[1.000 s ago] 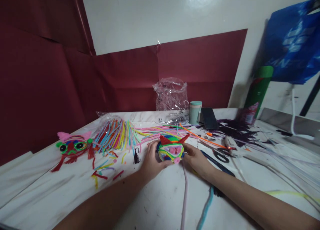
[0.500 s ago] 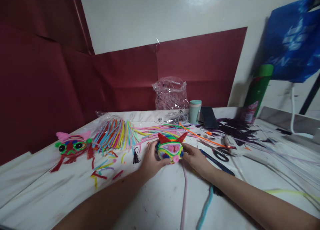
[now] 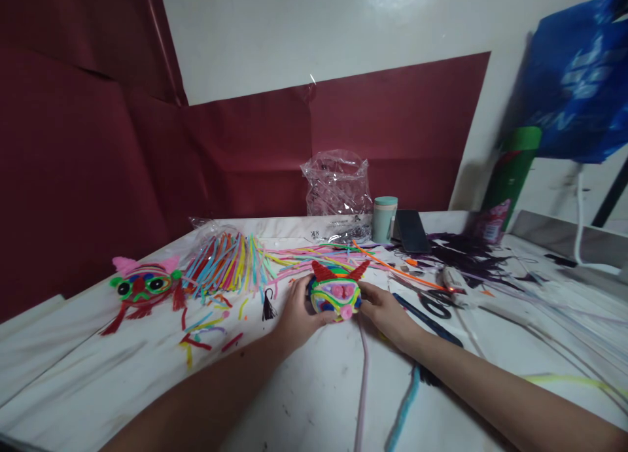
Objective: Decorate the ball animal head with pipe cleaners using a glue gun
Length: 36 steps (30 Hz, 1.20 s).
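Between my hands is a colourful pipe-cleaner animal head [image 3: 337,294] with two red pointed ears, a pink round nose and bands of green, yellow and blue. My left hand [image 3: 300,313] wraps around its left side, the thumb lying along the lower front. Against its right side press the fingers of my right hand [image 3: 383,313], partly hidden behind it. A lilac pipe cleaner [image 3: 364,380] runs down the table just below the head, and a blue pipe cleaner [image 3: 406,406] lies to its right. A black tassel [image 3: 267,305] rests left of my left hand.
A finished-looking red animal head [image 3: 144,287] with tassels sits at the left, beside a bag of coloured pipe cleaners [image 3: 230,265]. Short scraps [image 3: 203,331] lie in front. Scissors [image 3: 436,304], a glue gun [image 3: 454,280], a phone [image 3: 412,231] and a lidded cup [image 3: 384,220] are to the right.
The whole view has shifted very slightly. Both hands keep the same hold on the animal head, which has not visibly turned.
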### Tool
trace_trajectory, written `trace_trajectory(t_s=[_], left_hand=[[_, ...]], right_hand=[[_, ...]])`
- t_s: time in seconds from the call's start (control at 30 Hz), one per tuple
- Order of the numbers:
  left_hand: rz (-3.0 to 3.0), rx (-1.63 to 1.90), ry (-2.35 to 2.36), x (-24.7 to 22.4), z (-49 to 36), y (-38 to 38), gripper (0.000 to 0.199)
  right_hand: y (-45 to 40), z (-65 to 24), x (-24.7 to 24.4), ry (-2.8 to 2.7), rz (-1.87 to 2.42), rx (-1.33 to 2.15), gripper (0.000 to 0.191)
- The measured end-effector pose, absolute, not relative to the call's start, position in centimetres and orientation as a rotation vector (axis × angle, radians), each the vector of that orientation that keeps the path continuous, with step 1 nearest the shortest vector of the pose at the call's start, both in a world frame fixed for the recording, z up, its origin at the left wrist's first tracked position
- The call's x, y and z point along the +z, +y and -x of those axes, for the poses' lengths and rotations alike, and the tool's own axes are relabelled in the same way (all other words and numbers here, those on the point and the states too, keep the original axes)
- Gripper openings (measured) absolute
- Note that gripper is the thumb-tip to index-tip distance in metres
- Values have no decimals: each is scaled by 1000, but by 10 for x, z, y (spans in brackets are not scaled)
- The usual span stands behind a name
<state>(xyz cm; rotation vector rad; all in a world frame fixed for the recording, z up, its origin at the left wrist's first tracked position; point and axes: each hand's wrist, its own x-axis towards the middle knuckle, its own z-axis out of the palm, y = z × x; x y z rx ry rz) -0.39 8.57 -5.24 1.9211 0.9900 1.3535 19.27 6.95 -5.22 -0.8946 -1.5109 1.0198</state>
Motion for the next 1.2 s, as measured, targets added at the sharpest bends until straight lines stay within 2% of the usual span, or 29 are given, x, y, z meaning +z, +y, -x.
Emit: trace_trajectory(t_s=[0.6,0.83,1.2], left_hand=[[-1812,1354,994,-53,4,87,77],[-1828,1353,976,-56,4,90,75],[-1773,1342,927,-57,4,91,74]], right_hand=[[68,-191,-47,-1530,886,990,47],[70,-192,-51,-1472,872,979,57],[70,-192,-50,-1499,874,951,54]])
